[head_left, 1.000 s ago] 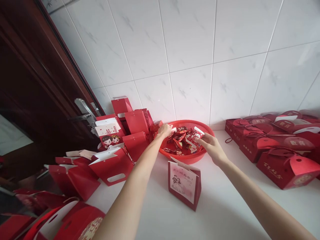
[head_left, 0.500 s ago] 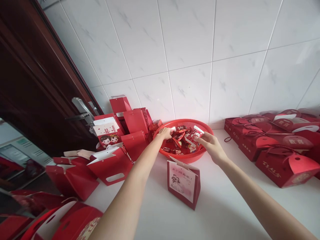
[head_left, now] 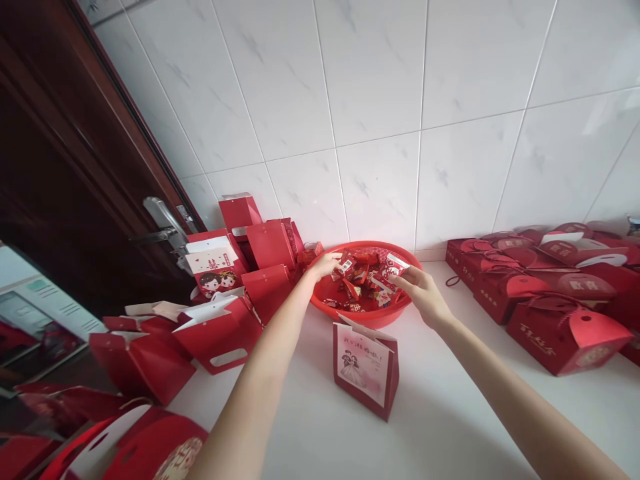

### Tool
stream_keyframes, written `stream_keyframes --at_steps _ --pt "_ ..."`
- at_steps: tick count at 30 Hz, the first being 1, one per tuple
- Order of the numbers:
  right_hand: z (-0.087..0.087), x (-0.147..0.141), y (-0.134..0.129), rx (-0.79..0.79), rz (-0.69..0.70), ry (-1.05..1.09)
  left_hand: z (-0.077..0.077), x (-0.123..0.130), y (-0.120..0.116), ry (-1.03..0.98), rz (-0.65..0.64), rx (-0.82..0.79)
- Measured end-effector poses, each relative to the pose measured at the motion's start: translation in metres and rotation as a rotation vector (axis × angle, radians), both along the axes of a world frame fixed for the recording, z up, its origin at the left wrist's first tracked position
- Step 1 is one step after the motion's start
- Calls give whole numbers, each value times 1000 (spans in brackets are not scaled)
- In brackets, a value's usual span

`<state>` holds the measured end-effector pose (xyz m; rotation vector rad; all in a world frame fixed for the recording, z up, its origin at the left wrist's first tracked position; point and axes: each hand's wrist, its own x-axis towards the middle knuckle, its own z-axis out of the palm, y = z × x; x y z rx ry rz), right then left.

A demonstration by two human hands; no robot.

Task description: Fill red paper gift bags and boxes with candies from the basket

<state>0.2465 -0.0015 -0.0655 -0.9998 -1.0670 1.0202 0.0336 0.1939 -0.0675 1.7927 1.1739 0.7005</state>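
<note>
Over the left side of a red plastic basket [head_left: 367, 321], my left hand [head_left: 324, 267] is closed on a small red wrapped candy [head_left: 346, 265]. My right hand [head_left: 423, 290], at the basket's right rim, pinches a red-and-white candy packet [head_left: 391, 269] between thumb and fingers. Several more red wrapped candies [head_left: 354, 291] lie in the basket below both hands. In front of the basket stands a small red gift box [head_left: 361, 365] with a bride and groom on its pale front panel; its top flaps are parted.
Red paper gift boxes [head_left: 270, 293] stand crowded on the left, some with upright flaps. Rows of closed dark red boxes [head_left: 565, 337] with cord ties sit at the right. A tiled wall [head_left: 375, 180] rises behind, and a dark door with a metal handle [head_left: 167, 223] is at the left.
My left hand has lifted a little out of the candies, and a red wrapped candy now shows in its fingers. My right hand still holds its packet at nearly the same spot.
</note>
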Motion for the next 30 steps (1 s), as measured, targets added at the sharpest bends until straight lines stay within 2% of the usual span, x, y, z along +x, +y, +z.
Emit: stream_keyframes --at_steps 4,14,23,30 --pt "0 2 0 4 -10 -9 6 0 -14 -111 -30 -36" --pt "-3 3 2 14 14 -25 10 -11 -47 -284 -26 -130" --pt "5 3 -3 20 29 -93 4 -12 -56 -438 -72 -21" --pt "7 1 -3 1 44 -41 5 -1 -79 -566 -151 -1"
